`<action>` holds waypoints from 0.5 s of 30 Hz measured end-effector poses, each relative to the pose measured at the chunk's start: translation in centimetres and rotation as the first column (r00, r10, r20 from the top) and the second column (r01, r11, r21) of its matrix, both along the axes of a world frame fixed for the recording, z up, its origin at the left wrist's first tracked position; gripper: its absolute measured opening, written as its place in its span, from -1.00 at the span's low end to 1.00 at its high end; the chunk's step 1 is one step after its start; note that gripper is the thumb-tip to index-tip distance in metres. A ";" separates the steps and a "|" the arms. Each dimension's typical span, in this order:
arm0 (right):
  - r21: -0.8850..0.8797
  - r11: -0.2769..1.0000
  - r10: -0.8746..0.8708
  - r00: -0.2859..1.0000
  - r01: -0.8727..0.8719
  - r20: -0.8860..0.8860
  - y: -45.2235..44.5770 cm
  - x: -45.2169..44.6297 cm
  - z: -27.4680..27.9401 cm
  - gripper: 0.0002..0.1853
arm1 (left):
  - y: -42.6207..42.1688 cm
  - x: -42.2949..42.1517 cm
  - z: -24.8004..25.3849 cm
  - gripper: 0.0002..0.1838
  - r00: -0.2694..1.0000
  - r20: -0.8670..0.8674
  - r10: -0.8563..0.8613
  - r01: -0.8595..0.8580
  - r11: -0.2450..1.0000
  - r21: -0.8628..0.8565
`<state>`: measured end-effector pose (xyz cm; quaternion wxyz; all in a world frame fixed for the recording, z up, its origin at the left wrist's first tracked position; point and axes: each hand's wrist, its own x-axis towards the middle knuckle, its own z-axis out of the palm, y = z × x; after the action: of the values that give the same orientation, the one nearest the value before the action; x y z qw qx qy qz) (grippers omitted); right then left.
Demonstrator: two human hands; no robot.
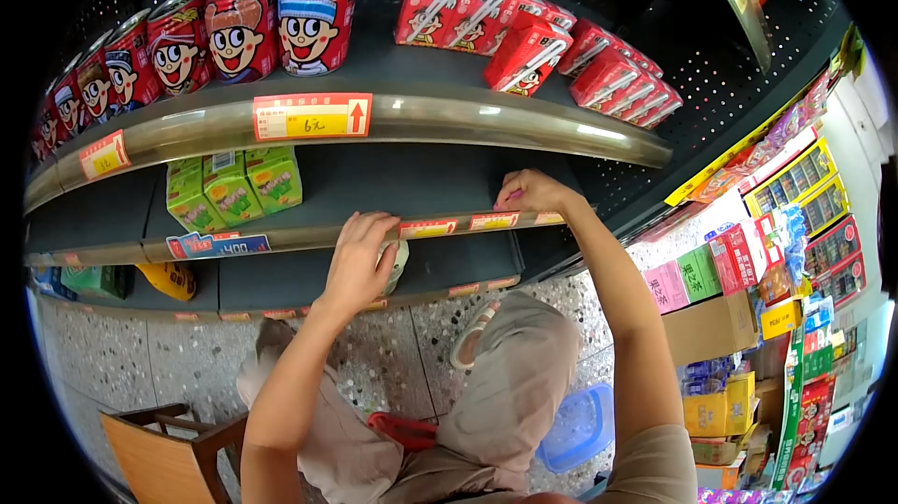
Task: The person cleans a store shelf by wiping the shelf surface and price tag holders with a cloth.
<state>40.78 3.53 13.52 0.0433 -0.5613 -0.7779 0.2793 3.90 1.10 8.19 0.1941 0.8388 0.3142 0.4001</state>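
My left hand (360, 256) lies over the front edge of the middle shelf (318, 238), its fingers stretched out and holding nothing. My right hand (535, 192) is closed on the same shelf farther right, beside the orange-and-white price tags. A bit of something pink (515, 195) shows between its fingers; most of it is hidden and its kind cannot be made out. Left of my hands on this shelf stand green drink cartons (229, 191). Below my left hand, a pale round item (397, 268) on the bottom shelf is partly covered.
Red cans (316, 22) and red drink cartons with straws (529, 53) line the upper shelf. A yellow item (170, 280) lies on the bottom shelf. A wooden stool (154, 457) stands lower left, a blue plastic tub (580, 424) by my leg, and stacked boxes (706, 331) at right.
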 end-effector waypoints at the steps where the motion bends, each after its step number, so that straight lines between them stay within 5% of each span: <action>1: -0.013 1.000 0.003 1.000 -0.003 -0.006 0.1 0.1 0.0 -0.86 | 0.0 0.0 0.1 -0.64 1.000 0.001 -0.002 0.002 1.000 0.001; 6: 0.000 1.000 0.020 1.000 -0.020 -0.023 0.5 0.4 -0.4 -0.85 | 0.0 -0.2 0.7 -0.67 1.000 -0.027 -0.015 0.014 0.999 -0.043; 12: 0.244 0.967 -0.026 0.984 0.069 -0.176 0.2 -0.1 -2.0 -0.88 | 0.2 -0.2 0.6 -0.65 0.998 -0.055 -0.015 0.013 0.999 -0.031; 15: 0.076 0.946 -0.300 0.939 0.316 -0.170 0.2 -1.6 -0.9 -0.90 | 0.2 -0.3 0.5 -0.65 0.998 -0.057 -0.016 0.015 0.999 -0.028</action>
<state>39.22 3.68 12.61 0.1759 -0.6497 -0.6877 0.2721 3.58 1.31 8.68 0.1997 0.8496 0.3187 0.3698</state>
